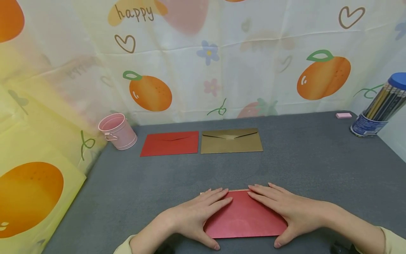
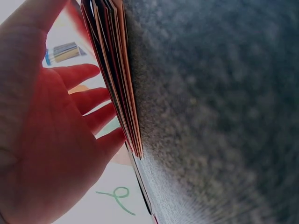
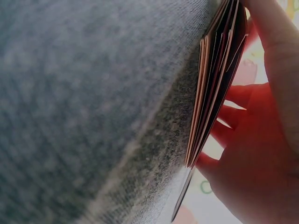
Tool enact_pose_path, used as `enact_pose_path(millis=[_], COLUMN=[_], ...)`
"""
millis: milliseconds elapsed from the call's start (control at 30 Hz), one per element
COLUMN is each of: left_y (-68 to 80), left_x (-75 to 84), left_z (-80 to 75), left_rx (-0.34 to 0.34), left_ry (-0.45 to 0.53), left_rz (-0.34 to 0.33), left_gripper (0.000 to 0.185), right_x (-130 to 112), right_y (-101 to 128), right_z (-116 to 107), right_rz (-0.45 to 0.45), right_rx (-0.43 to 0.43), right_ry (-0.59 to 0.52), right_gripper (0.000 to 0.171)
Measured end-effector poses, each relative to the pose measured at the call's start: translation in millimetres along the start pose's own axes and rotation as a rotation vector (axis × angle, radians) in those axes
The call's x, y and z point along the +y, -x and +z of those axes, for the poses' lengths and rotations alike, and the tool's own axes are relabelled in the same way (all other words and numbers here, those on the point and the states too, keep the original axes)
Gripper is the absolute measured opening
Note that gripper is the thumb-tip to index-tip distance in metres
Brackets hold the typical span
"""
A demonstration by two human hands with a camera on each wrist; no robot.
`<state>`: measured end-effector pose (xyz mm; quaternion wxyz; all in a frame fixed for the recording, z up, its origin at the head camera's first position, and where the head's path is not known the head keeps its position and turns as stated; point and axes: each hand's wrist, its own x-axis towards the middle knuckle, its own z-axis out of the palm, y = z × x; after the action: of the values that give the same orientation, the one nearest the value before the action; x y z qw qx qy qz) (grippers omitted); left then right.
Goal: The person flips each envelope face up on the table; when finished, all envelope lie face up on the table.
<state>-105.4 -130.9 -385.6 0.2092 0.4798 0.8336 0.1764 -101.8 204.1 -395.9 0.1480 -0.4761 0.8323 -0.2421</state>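
At the bottom centre of the head view, both hands lie flat on a stack of red envelopes (image 1: 244, 217) that rests on the grey felt table (image 1: 317, 169). The left hand (image 1: 193, 215) covers the stack's left end, fingers straight and pointing up and to the right, thumb stretched along the near edge. The right hand (image 1: 285, 208) mirrors it on the right end, fingers straight and angled up-left, thumb at the lower right corner. Neither hand curls around anything; both press with relaxed, extended fingers, the fingertips close to each other near the stack's far edge. The wrist views show the stack edge-on as several thin layers (image 2: 117, 79) lying on the felt, with open fingers above it.

Farther up, in the middle of the frame, a single red envelope (image 1: 170, 143) and a gold envelope (image 1: 231, 140) lie side by side, flaps closed. Left of them stands a pink bucket (image 1: 118, 131), tilted. At the far right edge sit a pink eraser (image 1: 344, 115) and a pencil tube (image 1: 379, 107) with a blue cap. A fruit-print cloth (image 1: 203, 53) backs the table.
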Motion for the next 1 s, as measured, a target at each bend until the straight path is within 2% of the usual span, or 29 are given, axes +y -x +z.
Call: enact_pose_path(millis=[333,433,600,800,1000], left_y=[0.6,0.6,0.4,0.4,-1.0], left_x=[-2.6,-3.6,-7.3,-10.7,-15.8], left_z=[-1.9,-3.4,-6.9,-12.1,-16.3], left_rx=[-0.007,-0.015,-0.021,0.013,0.078], left_ry=[0.0,0.007,0.074,0.173,0.226], left_rz=[-0.002,-0.012,-0.02,0.001,0.038], left_gripper=[0.093,0.09,0.083,0.07,0.059], right_x=[0,0,1,0,2], right_y=[-1,0,1,0,-1], right_z=[-2,-3,-7,-17,-25], right_rz=[-0.02,0.009,0.081,0.122,0.077], right_rx=[0.009,-0.014,-0.056,-0.068,-0.019], right_ry=[0.022,-0.023,-0.098,-0.16,-0.184], right_gripper=[0.099,0.097,0.09,0.077,0.063])
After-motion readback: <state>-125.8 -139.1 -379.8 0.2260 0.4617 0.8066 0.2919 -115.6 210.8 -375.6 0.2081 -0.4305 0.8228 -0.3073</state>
